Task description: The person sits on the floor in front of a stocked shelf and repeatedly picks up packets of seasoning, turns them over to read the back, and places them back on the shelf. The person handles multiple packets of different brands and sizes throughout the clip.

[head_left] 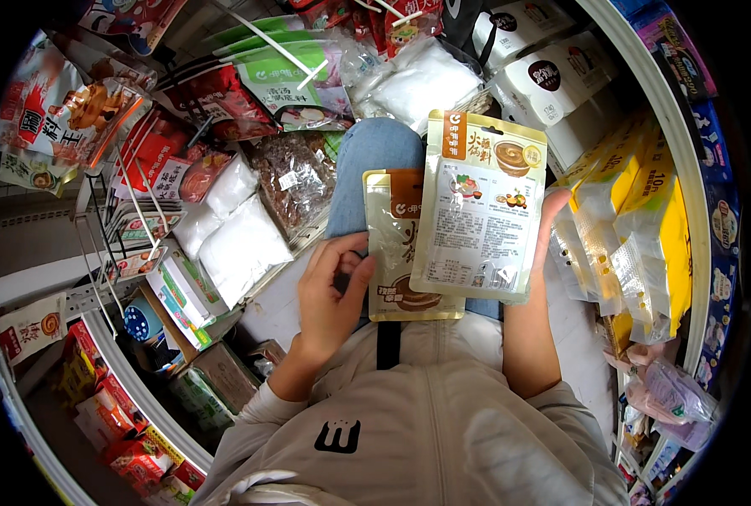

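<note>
My left hand point(331, 282) is closed on the left edge of a gold-brown sauce packet point(384, 228), its thumb and bent fingers at the rim. Over that packet's right part lies a second, pale gold sauce packet point(481, 219), with a bowl picture at the top and a white panel of small print. My right hand point(551, 232) grips this one by its right edge. The thumb shows there, while most of the fingers are hidden behind the packet. Both packets are held above my jeans-covered knee point(379, 156).
Hanging seasoning bags point(80, 118) and metal display hooks point(131, 202) stand on the left. Soup-base bags point(295, 80) and white plastic-wrapped packs point(244, 249) are ahead and left. Toilet rolls point(552, 80) sit far right, above yellow-and-clear packs point(645, 219). Red boxes point(110, 413) fill a lower-left shelf.
</note>
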The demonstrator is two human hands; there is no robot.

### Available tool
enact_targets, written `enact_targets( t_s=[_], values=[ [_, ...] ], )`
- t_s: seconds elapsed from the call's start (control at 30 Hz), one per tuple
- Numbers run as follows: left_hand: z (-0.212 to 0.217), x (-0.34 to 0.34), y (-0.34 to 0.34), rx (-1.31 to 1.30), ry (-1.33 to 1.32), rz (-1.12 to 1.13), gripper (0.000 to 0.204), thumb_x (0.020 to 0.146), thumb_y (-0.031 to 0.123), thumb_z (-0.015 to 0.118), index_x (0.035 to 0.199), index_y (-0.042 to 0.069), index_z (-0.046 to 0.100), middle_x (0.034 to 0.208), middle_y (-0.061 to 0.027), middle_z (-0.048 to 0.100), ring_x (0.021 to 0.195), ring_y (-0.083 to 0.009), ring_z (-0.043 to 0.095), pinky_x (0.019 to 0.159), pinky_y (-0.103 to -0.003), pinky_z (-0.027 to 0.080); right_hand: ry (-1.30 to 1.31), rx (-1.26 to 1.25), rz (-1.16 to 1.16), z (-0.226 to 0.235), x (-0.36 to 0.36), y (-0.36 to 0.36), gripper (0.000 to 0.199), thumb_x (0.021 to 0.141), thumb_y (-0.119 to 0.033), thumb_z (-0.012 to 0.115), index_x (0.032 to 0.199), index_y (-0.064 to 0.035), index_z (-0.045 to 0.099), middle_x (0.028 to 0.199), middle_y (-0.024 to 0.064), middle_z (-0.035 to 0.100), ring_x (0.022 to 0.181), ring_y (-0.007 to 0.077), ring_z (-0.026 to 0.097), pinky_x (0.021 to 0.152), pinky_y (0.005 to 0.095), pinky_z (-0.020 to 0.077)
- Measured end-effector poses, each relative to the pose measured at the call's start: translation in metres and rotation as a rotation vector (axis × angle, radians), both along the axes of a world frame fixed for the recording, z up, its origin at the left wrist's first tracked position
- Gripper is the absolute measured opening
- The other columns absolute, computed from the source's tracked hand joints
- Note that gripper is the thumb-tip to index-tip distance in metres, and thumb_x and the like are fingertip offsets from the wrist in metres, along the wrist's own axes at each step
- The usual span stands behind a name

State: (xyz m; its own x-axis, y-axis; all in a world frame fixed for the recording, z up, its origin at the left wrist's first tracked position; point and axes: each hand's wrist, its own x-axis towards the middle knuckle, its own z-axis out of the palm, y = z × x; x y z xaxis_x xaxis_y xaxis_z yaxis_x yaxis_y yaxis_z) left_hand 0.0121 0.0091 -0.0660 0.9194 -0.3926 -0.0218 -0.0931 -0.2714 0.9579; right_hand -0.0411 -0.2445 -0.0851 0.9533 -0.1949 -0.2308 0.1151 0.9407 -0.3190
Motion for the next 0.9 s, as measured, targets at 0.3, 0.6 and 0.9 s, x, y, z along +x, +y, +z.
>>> enact_targets(
  t_s=[0.3,0.6,0.9],
  values=[
    [-0.004,-0.004,0.0,-0.01,0.089,0.018,0.033,0.088,-0.003,0.067,0.12,-0.001,0.061,0.092,-0.0047,0.063,0.075,-0.008,0.057,0.069,-0.022,0.047,-0.04,0.002,-0.056,0.004,-0.01,-0.01,0.101,0.082,-0.081,0.043,0.147,-0.0032,0.036,0.142,0.0156,0.05,0.121,0.0309,0.056,0.098,0.0455,0.0501],
    [0.0,-0.001,0.003,-0.061,0.376,0.002,0.028,0.088,-0.001,0.068,0.115,0.0,0.059,0.087,-0.0045,0.066,0.073,-0.0068,0.058,0.064,-0.022,0.048,0.325,-0.324,-0.065,0.027,-0.073,-0.048,0.108,0.076,-0.086,0.041,0.145,-0.002,0.04,0.139,0.0162,0.054,0.12,0.0296,0.058,0.098,0.0442,0.0502],
    [0.04,-0.024,-0.03,-0.296,0.469,-0.288,0.034,0.091,0.004,0.064,0.123,0.001,0.053,0.102,-0.0082,0.063,0.095,-0.0147,0.062,0.087,-0.029,0.05,0.581,-1.207,0.332,0.032,-0.106,-0.039,0.091,0.086,-0.076,0.047,0.122,0.0063,0.059,0.118,0.0111,0.063,0.11,0.0199,0.055,0.097,0.0354,0.0426]
  ],
)
